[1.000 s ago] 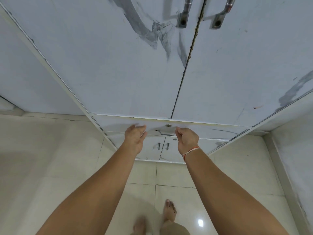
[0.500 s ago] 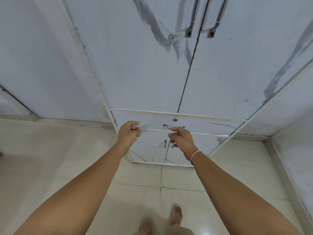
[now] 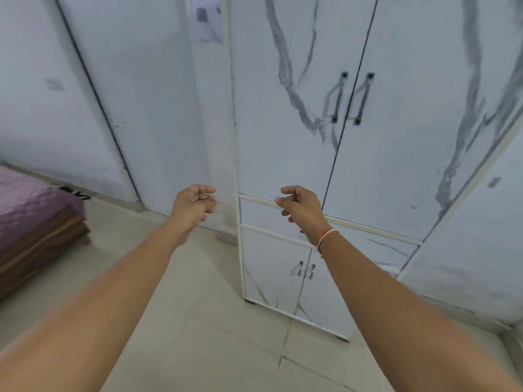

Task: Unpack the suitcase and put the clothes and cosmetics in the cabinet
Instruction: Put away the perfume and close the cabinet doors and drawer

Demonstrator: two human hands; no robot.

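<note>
The cabinet (image 3: 285, 154), white with grey marble veining, stands upright against the wall with all its fronts closed: 2 tall doors above, a shallow drawer (image 3: 368, 243) across the middle, and 2 small doors (image 3: 271, 275) at the bottom. The tall doors meet at a dark seam flanked by 2 vertical metal handles (image 3: 338, 97); the small doors carry 2 short handles (image 3: 301, 268) of their own.

The right hand (image 3: 301, 206) hangs in front of the drawer's left end, fingers loosely curled and gripping nothing (a red-and-white thread (image 3: 325, 239) circles its wrist). The left hand (image 3: 195, 203) hangs just left of the cabinet's left edge, over the wall, fingers likewise loosely curled around nothing. The 2 hands are apart, at about the same height, neither touching the cabinet.

Pale tiled floor (image 3: 203, 321) lies bare in front of the cabinet. At the far left is the corner of a bed (image 3: 36, 222), wooden base under a purple cover. A wall (image 3: 467, 250) juts beside the cabinet's right side.
</note>
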